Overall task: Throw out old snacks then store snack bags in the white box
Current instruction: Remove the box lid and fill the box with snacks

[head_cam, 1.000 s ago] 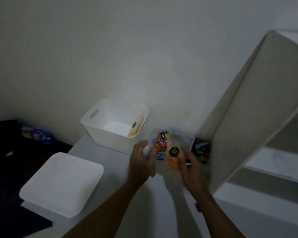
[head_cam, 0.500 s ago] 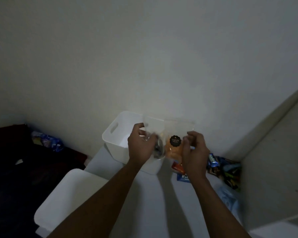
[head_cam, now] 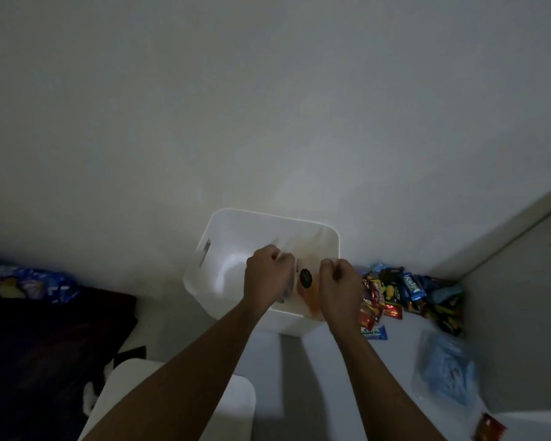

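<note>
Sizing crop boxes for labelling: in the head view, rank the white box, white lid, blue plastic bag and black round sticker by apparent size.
1. white box and white lid: cannot rank; the lid is nearer, partly hidden and cut by the frame.
2. blue plastic bag
3. black round sticker

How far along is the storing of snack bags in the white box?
Done: the white box is open, its lid lying nearby. In hand: the left hand and right hand hold a clear snack bag over the box. Left: the pile of packets beside the box and a blue bag lie outside it.
</note>
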`<state>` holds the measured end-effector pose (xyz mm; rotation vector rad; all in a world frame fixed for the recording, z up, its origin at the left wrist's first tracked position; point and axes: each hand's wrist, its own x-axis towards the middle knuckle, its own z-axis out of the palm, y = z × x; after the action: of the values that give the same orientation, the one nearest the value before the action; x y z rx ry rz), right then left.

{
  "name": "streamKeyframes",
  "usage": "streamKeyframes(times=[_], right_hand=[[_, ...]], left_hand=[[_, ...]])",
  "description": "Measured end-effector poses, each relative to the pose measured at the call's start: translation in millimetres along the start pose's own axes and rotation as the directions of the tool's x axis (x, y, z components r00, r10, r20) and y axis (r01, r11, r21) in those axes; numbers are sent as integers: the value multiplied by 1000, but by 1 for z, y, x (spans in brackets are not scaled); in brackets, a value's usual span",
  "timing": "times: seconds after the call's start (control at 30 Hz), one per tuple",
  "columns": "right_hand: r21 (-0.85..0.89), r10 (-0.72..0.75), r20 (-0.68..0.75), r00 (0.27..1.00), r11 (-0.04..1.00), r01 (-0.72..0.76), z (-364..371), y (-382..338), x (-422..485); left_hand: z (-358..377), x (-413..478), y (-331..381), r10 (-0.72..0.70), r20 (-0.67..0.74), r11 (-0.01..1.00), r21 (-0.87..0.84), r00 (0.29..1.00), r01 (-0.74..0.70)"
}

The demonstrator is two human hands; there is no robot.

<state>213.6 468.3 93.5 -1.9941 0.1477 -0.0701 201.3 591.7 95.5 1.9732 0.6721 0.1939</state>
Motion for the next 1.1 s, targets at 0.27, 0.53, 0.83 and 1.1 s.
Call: streamKeyframes(times=[0.27, 0.53, 0.83, 1.1], right_hand=[[-532, 217, 322, 922, 847, -13, 7, -2, 15], [-633, 294, 425, 856, 772, 49, 5, -3, 24], [-725, 193, 373, 907, 671, 155, -6, 11, 39], [-612, 19, 239, 971, 779, 135, -4, 30, 38]], left_hand=[[11, 25, -23, -188, 360, 970, 216, 914, 115], [31, 36, -22, -352, 624, 925, 119, 698, 360], [51, 39, -21, -269, 675, 960, 133, 687, 246], [58, 42, -22, -234, 673, 970, 206, 701, 126]])
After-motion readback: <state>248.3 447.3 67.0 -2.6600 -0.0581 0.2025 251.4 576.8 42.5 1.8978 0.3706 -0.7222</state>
